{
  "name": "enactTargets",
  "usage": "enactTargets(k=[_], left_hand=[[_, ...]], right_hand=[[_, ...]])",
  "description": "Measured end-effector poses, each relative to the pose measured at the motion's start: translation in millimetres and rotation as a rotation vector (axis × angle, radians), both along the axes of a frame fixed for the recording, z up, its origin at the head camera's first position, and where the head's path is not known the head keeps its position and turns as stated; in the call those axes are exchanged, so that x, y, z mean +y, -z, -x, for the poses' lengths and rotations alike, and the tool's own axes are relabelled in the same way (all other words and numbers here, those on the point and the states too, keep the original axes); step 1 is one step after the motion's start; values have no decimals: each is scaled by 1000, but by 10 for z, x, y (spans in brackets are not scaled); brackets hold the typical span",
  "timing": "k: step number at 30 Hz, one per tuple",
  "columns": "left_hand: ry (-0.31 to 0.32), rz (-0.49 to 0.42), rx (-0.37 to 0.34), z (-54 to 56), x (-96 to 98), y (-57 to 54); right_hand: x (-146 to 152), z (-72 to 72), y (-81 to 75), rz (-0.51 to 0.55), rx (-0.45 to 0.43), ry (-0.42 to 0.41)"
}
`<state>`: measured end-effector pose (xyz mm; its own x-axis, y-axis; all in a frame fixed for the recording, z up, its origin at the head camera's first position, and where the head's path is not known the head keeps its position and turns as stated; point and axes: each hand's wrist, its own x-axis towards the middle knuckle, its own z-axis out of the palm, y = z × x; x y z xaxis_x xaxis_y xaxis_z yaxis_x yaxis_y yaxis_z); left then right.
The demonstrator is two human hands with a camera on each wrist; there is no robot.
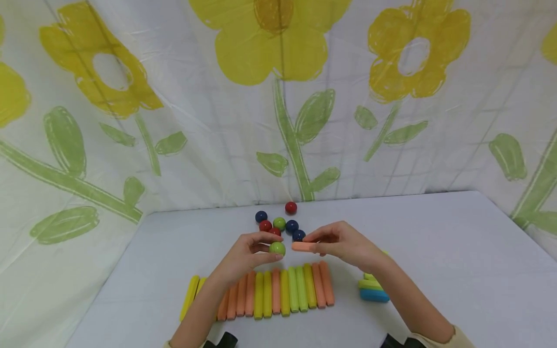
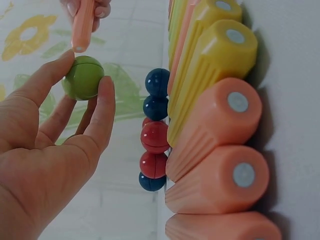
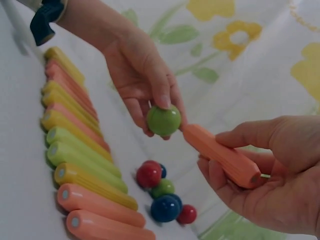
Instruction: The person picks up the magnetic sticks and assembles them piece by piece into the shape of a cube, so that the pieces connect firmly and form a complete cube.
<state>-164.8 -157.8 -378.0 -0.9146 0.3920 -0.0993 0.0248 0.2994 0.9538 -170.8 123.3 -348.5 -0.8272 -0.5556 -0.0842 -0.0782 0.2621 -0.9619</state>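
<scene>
In the head view, the green ball (image 1: 277,249) is pinched in the left hand (image 1: 247,252), apparently so that its 3 o'clock side is left bare. The orange rod (image 1: 302,247) is grasped in the right hand (image 1: 343,245), disc-tipped end aimed toward 9 o'clock, presumably to keep it uncovered. Rods (image 1: 285,293) are lined up at 6 o'clock on the counter (image 1: 439,261), seemingly for easy reach.
</scene>
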Motion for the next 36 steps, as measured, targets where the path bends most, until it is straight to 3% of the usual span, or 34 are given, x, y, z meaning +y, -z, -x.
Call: enactTargets(k=[15, 30, 36], left_hand=[[40, -44, -42, -37, 28, 16], [56, -48, -50, -63, 47, 21], [77, -72, -94, -64, 64, 29]], right_hand=[[-16, 31, 135, 11, -36, -54], [-18, 31, 152, 37, -75, -52], [-5, 31, 160, 69, -103, -50]])
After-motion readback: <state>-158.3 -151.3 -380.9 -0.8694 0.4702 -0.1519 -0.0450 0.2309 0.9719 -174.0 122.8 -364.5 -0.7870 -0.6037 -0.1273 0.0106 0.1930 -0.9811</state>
